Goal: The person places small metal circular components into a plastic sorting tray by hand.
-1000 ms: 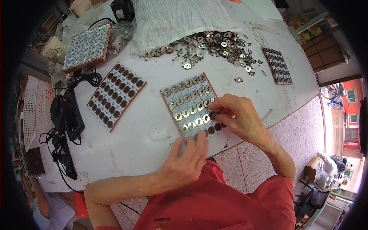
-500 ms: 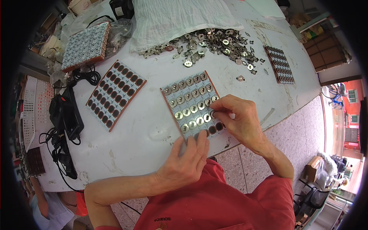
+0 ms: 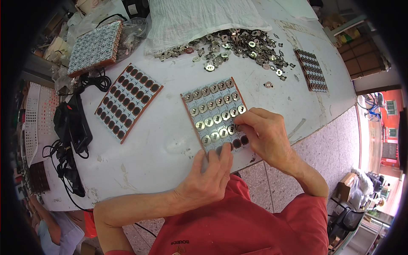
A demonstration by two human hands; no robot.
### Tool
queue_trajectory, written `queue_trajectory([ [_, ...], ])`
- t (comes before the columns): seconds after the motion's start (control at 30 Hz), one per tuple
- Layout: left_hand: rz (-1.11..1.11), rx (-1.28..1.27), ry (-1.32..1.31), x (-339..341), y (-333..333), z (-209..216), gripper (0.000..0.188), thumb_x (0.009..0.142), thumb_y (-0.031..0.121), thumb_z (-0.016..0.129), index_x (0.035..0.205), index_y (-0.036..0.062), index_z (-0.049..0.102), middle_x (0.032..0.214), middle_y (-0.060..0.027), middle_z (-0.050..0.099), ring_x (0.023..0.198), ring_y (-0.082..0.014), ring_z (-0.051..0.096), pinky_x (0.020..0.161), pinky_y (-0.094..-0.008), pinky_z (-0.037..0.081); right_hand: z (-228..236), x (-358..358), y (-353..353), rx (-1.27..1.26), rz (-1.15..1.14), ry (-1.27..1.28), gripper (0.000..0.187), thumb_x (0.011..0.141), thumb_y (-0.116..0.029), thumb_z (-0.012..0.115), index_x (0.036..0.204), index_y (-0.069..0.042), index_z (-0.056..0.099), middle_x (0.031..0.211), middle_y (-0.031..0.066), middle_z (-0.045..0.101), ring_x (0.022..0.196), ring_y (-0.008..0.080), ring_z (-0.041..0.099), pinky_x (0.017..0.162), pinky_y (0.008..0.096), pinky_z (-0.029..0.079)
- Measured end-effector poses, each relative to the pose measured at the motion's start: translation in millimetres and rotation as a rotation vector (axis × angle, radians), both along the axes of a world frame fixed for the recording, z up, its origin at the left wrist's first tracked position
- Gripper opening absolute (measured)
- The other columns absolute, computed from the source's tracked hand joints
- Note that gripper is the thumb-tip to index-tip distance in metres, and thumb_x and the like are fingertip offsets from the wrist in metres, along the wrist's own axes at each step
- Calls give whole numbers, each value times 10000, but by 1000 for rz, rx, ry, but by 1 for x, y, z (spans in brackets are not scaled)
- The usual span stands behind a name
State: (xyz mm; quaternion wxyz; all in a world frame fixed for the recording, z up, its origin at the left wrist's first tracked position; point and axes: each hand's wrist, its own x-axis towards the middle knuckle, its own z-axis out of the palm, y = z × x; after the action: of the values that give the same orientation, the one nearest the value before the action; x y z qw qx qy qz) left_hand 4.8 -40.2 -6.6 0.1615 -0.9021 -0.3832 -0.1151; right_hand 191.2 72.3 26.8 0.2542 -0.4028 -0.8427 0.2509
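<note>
A pale blue panel with brown side edges (image 3: 196,130) lies before me. Shiny round metal clips (image 3: 217,118) sit in rows on it, and several bare dark round spots (image 3: 236,143) show along its near row. At the panel's right edge, my right hand (image 3: 267,132) pinches thumb and fingertips together on a round metal clip, mostly hidden by the fingers. My left hand (image 3: 208,174) lies over the near edge, fingers stretched and slightly apart, fingertips on the panel, with nothing held. Those fingertips cover part of the near row.
A loose heap of metal clips (image 3: 250,49) spills from a white sack (image 3: 204,21) at the far side. Another panel with dark round spots (image 3: 128,102) lies left, a smaller one (image 3: 311,70) far right. Stacked panels (image 3: 95,47), black adapters with cables (image 3: 76,123) and a person's sleeve (image 3: 61,229) are leftward.
The panel has shifted slightly in view. My right hand stays at its right edge, fingers slightly readjusted; a clip there is now more covered. The left hand has barely moved.
</note>
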Motion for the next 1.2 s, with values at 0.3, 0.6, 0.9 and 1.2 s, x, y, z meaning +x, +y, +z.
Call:
queue_trajectory([
  [0.3,3,53,29,-2,0,-1,508,810,322,682,1146,-58,688,1303,-257,635,1014,-294,626,855,-444,570,4,13,4,-191,-69,147,255,774,56,717,1024,14,696,883,123,685,766,239,691,675,330,552],
  [0.6,-18,110,19,-2,1,-3,428,845,300,634,1102,-33,712,1266,-240,657,991,-286,618,845,-426,564,-5,9,5,-212,-65,67,248,730,19,747,973,-6,708,864,104,672,717,249,669,628,347,520],
  [0.9,-12,129,11,-3,1,-5,363,851,264,626,1051,-21,731,1245,-231,662,1006,-280,607,821,-415,570,22,-13,52,-229,-16,35,161,786,-65,730,941,-20,731,859,129,713,768,268,696,686,355,540],
  [1.2,-8,156,13,-2,2,-3,326,869,247,614,1042,1,740,1223,-203,675,1018,-260,589,817,-396,559,1,-76,134,-96,-4,-78,217,788,-74,733,994,-10,752,913,117,730,812,219,691,750,344,535],
])
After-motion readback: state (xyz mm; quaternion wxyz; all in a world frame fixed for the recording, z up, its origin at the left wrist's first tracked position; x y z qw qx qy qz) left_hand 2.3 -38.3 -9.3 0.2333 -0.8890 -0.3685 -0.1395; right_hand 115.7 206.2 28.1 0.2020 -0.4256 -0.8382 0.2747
